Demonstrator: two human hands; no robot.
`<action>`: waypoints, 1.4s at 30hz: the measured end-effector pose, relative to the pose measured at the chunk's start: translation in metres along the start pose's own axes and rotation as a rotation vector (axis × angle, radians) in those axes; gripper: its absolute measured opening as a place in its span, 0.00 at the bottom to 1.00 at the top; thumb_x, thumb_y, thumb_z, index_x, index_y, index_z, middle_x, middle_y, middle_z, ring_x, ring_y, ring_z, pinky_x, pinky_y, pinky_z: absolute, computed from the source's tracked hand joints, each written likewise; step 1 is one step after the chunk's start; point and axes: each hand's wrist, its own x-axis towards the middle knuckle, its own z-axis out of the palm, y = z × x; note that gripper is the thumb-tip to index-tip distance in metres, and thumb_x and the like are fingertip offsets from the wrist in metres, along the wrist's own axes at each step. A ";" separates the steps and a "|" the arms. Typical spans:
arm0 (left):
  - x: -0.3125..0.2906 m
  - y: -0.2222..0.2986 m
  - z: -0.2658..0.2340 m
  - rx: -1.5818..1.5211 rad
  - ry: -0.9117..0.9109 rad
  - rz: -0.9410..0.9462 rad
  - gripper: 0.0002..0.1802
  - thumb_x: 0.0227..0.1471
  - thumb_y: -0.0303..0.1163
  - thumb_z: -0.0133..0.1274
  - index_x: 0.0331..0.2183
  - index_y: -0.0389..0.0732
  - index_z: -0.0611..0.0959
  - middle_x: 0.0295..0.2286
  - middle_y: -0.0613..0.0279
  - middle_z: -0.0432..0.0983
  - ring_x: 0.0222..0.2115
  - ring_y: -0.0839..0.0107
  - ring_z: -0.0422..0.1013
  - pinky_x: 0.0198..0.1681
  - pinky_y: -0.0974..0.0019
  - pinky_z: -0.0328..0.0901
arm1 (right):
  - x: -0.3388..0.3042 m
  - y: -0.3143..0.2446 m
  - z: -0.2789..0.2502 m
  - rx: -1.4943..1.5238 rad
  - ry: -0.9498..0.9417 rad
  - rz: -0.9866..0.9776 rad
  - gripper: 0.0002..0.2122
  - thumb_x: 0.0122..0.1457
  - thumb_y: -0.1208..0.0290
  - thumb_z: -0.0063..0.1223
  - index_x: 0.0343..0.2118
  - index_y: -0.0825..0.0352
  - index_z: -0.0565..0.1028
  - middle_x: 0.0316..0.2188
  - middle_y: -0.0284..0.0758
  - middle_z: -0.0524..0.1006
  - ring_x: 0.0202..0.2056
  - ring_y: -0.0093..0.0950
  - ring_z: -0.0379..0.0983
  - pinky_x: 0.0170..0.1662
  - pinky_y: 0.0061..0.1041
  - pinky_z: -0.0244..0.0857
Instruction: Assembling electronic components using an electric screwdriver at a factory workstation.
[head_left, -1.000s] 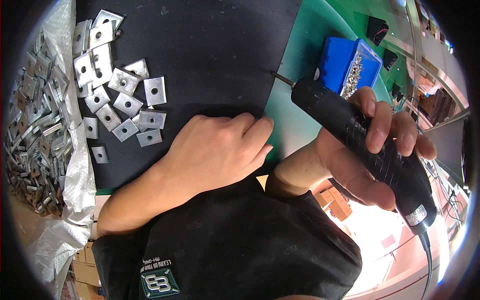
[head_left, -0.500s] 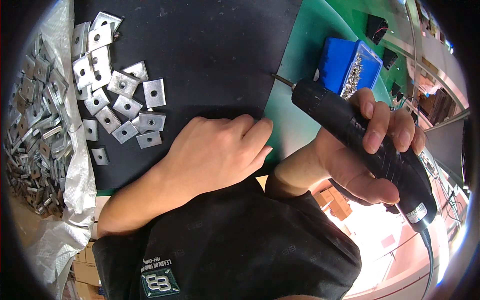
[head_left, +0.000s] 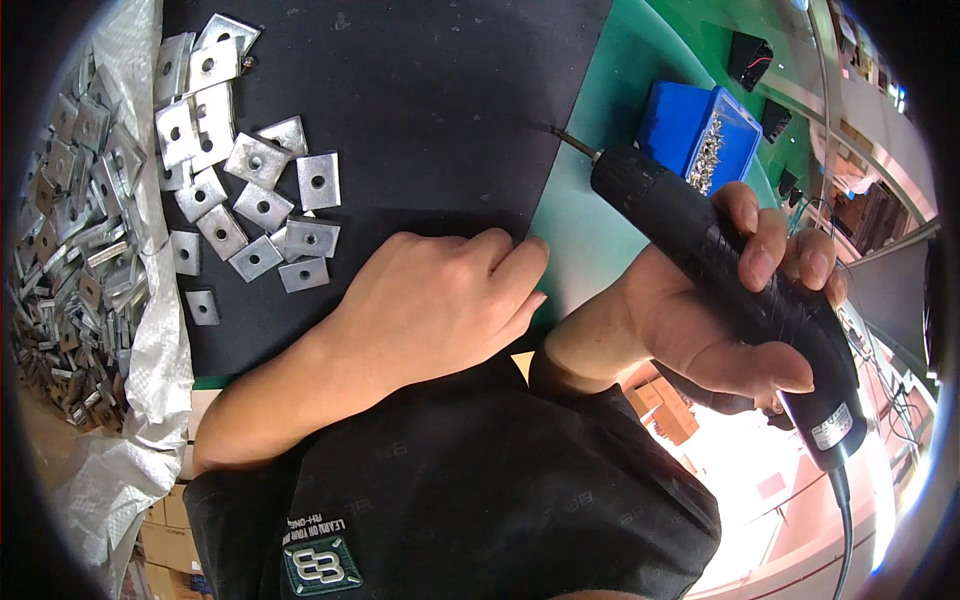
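Note:
In my right hand (head_left: pixel 700 320) is a black electric screwdriver (head_left: pixel 690 235), its fingers wrapped round the body. The bit (head_left: pixel 572 140) points up and left over the edge between the black mat and the green surface, touching nothing. My left hand (head_left: pixel 450 295) rests on the mat near its front edge, fingers curled inward; whether anything is inside is hidden. To its left lie several square metal plates (head_left: pixel 262 205), each with a hole in the middle, some overlapping. A blue bin (head_left: pixel 675 120) holding small screws (head_left: pixel 710 155) stands just beyond the screwdriver.
At the far left a white woven sack (head_left: pixel 165 330) gapes over a heap of similar metal plates (head_left: pixel 75 250). A black mat (head_left: pixel 400 110) covers the work surface, with a green surface (head_left: pixel 575 215) to its right. From the screwdriver a cord (head_left: pixel 843 530) hangs down.
The screwdriver has tilted a little, its bit tip moving slightly up. My left hand has stayed put. The plates appear slightly shifted to the right as the view moved.

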 end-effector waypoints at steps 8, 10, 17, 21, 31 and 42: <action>-0.001 -0.001 0.000 -0.004 -0.003 0.006 0.18 0.47 0.37 0.60 0.39 0.39 0.79 0.23 0.60 0.76 0.19 0.65 0.74 0.20 0.66 0.69 | -0.004 0.003 -0.013 0.058 0.009 0.013 0.33 0.50 0.44 0.65 0.53 0.59 0.67 0.55 0.33 0.68 0.57 0.37 0.65 0.63 0.46 0.51; -0.001 -0.001 -0.001 -0.002 -0.003 0.008 0.18 0.47 0.37 0.60 0.39 0.39 0.79 0.23 0.60 0.76 0.19 0.66 0.74 0.20 0.66 0.69 | -0.004 0.005 -0.008 0.028 0.048 0.007 0.36 0.49 0.42 0.64 0.55 0.59 0.66 0.57 0.34 0.67 0.60 0.39 0.62 0.63 0.48 0.50; 0.000 -0.002 0.000 0.002 -0.006 0.010 0.18 0.47 0.37 0.61 0.40 0.39 0.79 0.23 0.60 0.76 0.18 0.66 0.74 0.20 0.67 0.69 | 0.006 0.003 -0.020 0.119 -0.047 0.066 0.41 0.48 0.39 0.63 0.60 0.61 0.64 0.59 0.38 0.66 0.62 0.41 0.60 0.63 0.51 0.46; 0.001 -0.001 -0.002 -0.003 -0.008 0.011 0.18 0.48 0.37 0.60 0.40 0.39 0.79 0.23 0.60 0.76 0.18 0.66 0.74 0.20 0.67 0.69 | 0.008 0.002 -0.015 0.095 -0.045 0.089 0.39 0.48 0.43 0.65 0.58 0.61 0.65 0.54 0.37 0.69 0.56 0.37 0.66 0.62 0.48 0.48; 0.001 -0.003 -0.001 -0.012 0.005 0.008 0.18 0.48 0.37 0.60 0.40 0.39 0.79 0.23 0.60 0.76 0.19 0.66 0.75 0.20 0.67 0.69 | 0.003 0.001 -0.001 0.111 0.030 0.103 0.30 0.47 0.52 0.70 0.48 0.58 0.67 0.37 0.25 0.70 0.35 0.22 0.70 0.45 0.29 0.57; 0.006 0.001 0.001 -0.007 0.016 0.007 0.18 0.48 0.39 0.60 0.40 0.39 0.80 0.21 0.62 0.74 0.18 0.65 0.74 0.19 0.65 0.68 | 0.001 -0.012 0.007 0.130 -0.146 0.140 0.34 0.43 0.47 0.72 0.49 0.58 0.68 0.36 0.24 0.71 0.32 0.21 0.68 0.39 0.26 0.57</action>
